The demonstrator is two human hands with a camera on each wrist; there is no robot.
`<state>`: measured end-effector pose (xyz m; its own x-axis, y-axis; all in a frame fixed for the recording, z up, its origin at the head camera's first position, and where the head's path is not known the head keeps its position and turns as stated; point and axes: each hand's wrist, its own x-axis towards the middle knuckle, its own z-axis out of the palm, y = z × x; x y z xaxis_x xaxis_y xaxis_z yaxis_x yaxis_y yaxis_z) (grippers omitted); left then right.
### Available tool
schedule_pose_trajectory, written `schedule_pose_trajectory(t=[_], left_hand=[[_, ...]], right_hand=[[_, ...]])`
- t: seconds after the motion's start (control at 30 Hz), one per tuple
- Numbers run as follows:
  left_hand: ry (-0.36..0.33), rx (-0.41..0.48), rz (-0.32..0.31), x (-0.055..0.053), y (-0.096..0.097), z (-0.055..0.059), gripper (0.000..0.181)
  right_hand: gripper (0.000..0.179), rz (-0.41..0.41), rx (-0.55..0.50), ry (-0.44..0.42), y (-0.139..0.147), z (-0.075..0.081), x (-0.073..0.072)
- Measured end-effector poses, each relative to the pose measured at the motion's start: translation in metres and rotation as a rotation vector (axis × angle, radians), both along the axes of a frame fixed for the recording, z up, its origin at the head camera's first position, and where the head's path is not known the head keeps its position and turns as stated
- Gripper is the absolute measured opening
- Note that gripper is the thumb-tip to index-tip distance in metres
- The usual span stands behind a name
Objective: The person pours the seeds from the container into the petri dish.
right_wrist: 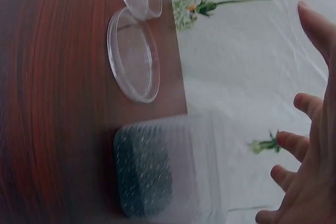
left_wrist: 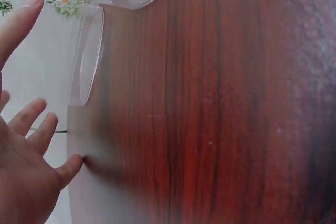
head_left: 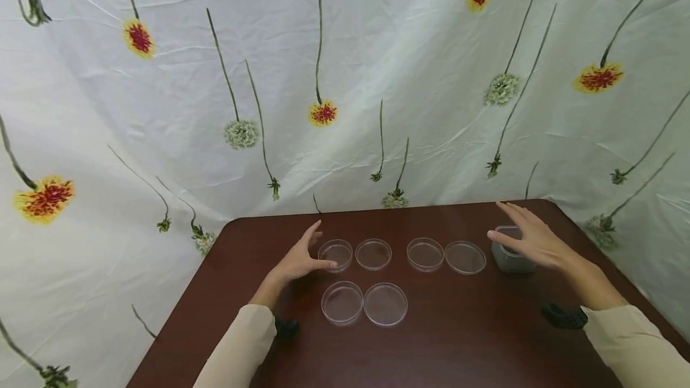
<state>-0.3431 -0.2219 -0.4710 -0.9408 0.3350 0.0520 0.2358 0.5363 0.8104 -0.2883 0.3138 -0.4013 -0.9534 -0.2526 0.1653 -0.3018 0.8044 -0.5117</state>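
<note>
My left hand (head_left: 298, 261) hovers with spread fingers beside the back-left clear petri dish (head_left: 335, 248). Its thumb overlaps that dish's rim in the head view, while the left wrist view shows the hand (left_wrist: 29, 169) apart from the dishes. With fingers extended, my right hand (head_left: 533, 243) is over a translucent plastic tub (head_left: 514, 263) and holds nothing. Dark speckled material (right_wrist: 144, 169) lies in the bottom of the tub. Along the back row stand more petri dishes (head_left: 374, 254), (head_left: 426, 254), (head_left: 465, 257). Two others (head_left: 342, 303), (head_left: 386, 305) touch side by side in front.
A dark red-brown wooden table (head_left: 458, 334) bears everything. Behind it and at both sides hangs a white cloth (head_left: 291, 47) printed with flowers. The tub stands near the table's right edge.
</note>
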Motion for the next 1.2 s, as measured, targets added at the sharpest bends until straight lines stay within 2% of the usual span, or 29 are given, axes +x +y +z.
schedule_pose_trajectory(t=[0.17, 0.3, 0.47, 0.6, 0.7, 0.83, 1.0, 1.2], left_hand=[[-0.049, 0.019, 0.017, -0.003, 0.002, -0.004, 0.112], [-0.089, 0.028, 0.01, -0.003, -0.003, -0.008, 0.102], [-0.132, 0.064, 0.017, -0.002, -0.009, -0.014, 0.088], [-0.139, 0.077, 0.027, -0.001, -0.007, -0.015, 0.082], [-0.127, 0.07, 0.031, -0.001, -0.005, -0.015, 0.079], [-0.109, 0.053, 0.025, -0.002, -0.003, -0.016, 0.078], [-0.124, 0.059, 0.043, -0.002, -0.005, -0.018, 0.077], [-0.143, 0.068, 0.042, -0.001, -0.006, -0.017, 0.077]], right_hand=[[0.092, -0.042, -0.039, 0.008, 0.015, -0.013, -0.001], [0.092, -0.092, -0.13, -0.037, 0.026, -0.029, -0.003], [0.087, -0.092, -0.409, -0.137, 0.039, -0.05, -0.002], [0.083, -0.019, -0.652, -0.251, 0.049, -0.065, 0.0], [0.081, 0.024, -0.757, -0.318, 0.055, -0.074, 0.003], [0.087, 0.042, -0.781, -0.34, 0.061, -0.078, 0.003], [0.092, 0.071, -0.778, -0.351, 0.065, -0.081, -0.002], [0.092, 0.062, -0.787, -0.353, 0.068, -0.086, -0.002]])
